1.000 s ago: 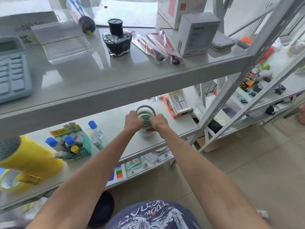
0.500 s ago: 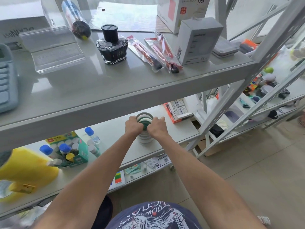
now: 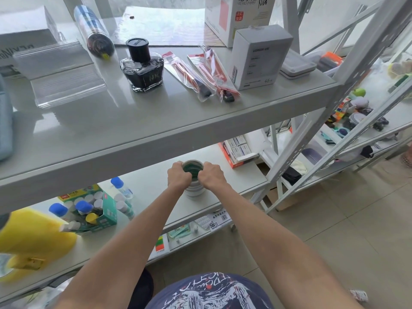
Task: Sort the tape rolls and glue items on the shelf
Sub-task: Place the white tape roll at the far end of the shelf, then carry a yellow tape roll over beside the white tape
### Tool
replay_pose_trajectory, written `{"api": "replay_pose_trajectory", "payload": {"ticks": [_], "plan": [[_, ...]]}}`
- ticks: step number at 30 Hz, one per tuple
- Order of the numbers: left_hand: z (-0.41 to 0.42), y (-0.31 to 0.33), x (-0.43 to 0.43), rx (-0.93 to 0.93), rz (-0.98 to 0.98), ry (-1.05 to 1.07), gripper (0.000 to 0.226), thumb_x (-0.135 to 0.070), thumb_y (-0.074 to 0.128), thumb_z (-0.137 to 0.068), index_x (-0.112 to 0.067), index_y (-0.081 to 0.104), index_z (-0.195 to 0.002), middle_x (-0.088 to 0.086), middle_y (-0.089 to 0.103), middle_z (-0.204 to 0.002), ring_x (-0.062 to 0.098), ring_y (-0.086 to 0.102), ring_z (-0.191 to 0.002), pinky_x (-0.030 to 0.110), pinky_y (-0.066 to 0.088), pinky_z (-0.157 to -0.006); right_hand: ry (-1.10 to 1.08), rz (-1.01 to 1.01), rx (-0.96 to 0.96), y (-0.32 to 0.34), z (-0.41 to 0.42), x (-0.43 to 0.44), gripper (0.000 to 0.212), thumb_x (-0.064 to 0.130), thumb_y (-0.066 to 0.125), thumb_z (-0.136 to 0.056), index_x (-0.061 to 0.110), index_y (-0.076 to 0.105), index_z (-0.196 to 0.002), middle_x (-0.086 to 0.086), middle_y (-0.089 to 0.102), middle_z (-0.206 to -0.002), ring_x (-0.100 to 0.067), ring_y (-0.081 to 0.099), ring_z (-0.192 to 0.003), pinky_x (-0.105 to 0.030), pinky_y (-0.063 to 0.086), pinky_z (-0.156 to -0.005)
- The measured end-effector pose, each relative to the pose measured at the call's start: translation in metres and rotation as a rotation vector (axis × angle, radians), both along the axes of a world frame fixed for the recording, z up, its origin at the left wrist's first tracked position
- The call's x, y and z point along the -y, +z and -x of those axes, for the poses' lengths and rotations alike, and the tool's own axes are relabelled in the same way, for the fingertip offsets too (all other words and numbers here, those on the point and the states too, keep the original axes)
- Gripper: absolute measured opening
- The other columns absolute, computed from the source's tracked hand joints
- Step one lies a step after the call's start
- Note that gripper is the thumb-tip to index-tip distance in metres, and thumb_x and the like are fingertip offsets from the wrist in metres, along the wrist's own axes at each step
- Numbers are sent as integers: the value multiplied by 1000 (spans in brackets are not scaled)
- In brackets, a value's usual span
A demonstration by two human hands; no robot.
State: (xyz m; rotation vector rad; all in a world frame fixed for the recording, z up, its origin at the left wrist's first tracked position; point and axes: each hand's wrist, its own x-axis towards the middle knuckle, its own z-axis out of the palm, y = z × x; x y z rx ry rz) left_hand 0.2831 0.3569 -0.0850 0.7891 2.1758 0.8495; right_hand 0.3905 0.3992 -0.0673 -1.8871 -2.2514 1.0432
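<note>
A stack of tape rolls (image 3: 194, 190), white below with a green inside at the top, stands on the lower shelf (image 3: 234, 192). My left hand (image 3: 178, 176) grips its left side and my right hand (image 3: 210, 175) grips its right side. To the left, a green box of glue bottles (image 3: 93, 210) with blue, white and yellow caps sits on the same shelf. More glue bottles (image 3: 121, 190) lie beside the box. A yellow tape dispenser (image 3: 29, 237) with a tape roll sits at the far left.
The upper shelf (image 3: 156, 117) juts out over the lower one and carries an ink bottle (image 3: 142, 65), packaged pens (image 3: 200, 74) and a grey box (image 3: 258, 56). A red box of small cartons (image 3: 236, 150) lies right of the stack. A shelf post (image 3: 312, 130) slants at the right.
Both hands stay on the tape stack. The stack has slid slightly back and to the right on the shelf, and the view has shifted a little.
</note>
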Motion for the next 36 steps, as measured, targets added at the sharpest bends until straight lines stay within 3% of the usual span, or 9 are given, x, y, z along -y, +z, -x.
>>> {"api": "replay_pose_trajectory", "payload": {"ticks": [6,10,13,17,22,26,29,31,36], "plan": [[4,5,10,100,11,-43,38,-2,50,-83,-9,57,-119,14,63,-111,30,59,-99,35,50,-78,-49,-9,29,-3,1,5,38,28,43,-98,9,59,-127,-17,59,-128,-38,61,-113,-40,48,-88],[6,15,20,203,26,-12,62,-26,54,-88,-13,40,-147,13,51,-143,32,49,-130,37,42,-103,-119,-210,33,-2,7,19,59,47,50,-90,7,53,-133,-19,48,-131,-37,50,-119,-46,47,-96],[11,16,41,198,20,23,60,-36,47,-95,-12,39,-149,13,45,-150,32,44,-136,37,37,-106,-65,-484,-40,-2,16,36,53,40,53,-82,8,57,-123,-16,50,-124,-34,48,-114,-46,43,-96],[34,6,82,123,40,39,49,-34,43,-96,-7,51,-137,16,56,-138,34,53,-124,38,41,-97,72,-592,-187,2,45,66,32,24,59,-86,11,61,-115,-12,57,-116,-30,55,-107,-41,49,-92],[70,-9,147,87,65,4,30,-25,55,-92,-9,68,-114,8,68,-116,27,61,-111,38,48,-98,187,-366,-176,-10,86,124,15,25,54,-93,14,63,-98,-8,70,-93,-26,60,-75,-34,48,-66],[100,-21,216,90,146,27,20,-13,52,-85,-7,65,-70,11,64,-76,26,58,-75,32,46,-67,301,-165,-79,-32,117,185,28,36,54,-90,12,69,-91,-11,72,-88,-31,65,-75,-36,53,-67],[126,-37,265,183,178,85,18,-14,51,-75,-8,67,-68,12,70,-74,27,67,-73,36,56,-66,396,-70,-78,-40,139,227,24,31,54,-87,13,68,-80,-13,72,-84,-34,66,-75,-36,53,-66],[143,-39,296,198,205,139,23,-16,52,-76,-5,71,-81,14,76,-82,26,73,-74,32,54,-61,443,-29,-96,-42,155,249,19,29,51,-84,18,61,-72,-11,71,-79,-33,66,-73,-37,54,-66],[206,-40,372,77,258,316,25,-24,52,-73,-8,70,-79,8,75,-73,23,74,-62,31,57,-63,548,2,-179,-37,198,282,17,25,48,-82,20,61,-73,-8,71,-77,-29,68,-71,-46,60,-67]]}}
